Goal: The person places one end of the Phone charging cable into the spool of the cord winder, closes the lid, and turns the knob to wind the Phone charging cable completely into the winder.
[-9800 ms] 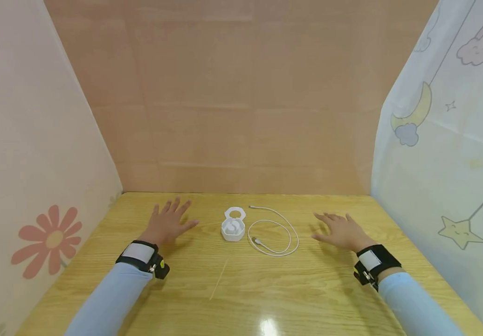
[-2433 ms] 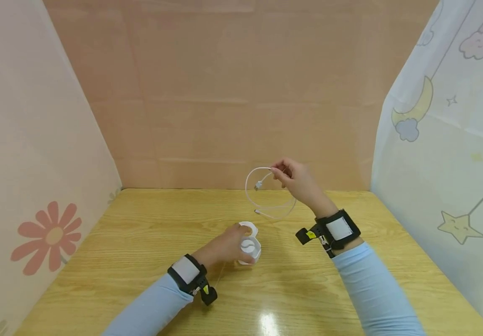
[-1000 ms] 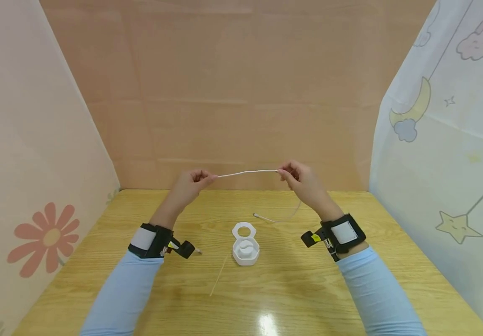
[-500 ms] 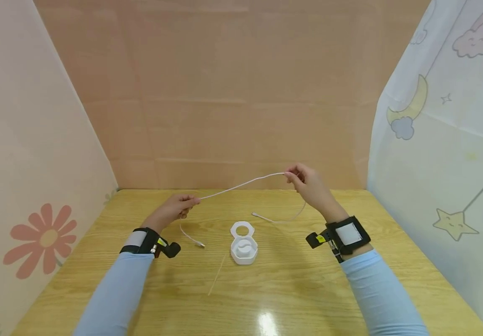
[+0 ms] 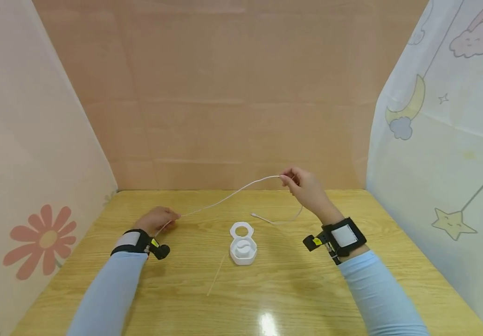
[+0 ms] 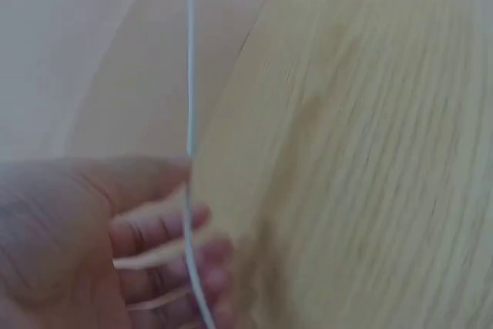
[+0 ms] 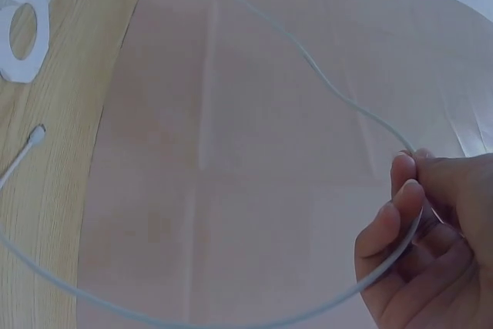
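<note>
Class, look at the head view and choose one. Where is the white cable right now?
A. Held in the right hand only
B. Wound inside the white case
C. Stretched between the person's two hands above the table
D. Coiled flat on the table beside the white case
C: the cable runs from the left hand, low near the table, up to the raised right hand; the case sits apart.

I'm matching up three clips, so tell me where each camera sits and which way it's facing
Head: on the head, looking forward and down at the wooden table, white case, both forearms.
Left wrist: on the left wrist, looking past the left hand along the table.
Right wrist: on the right wrist, looking past the right hand toward the case.
All three share the white cable.
</note>
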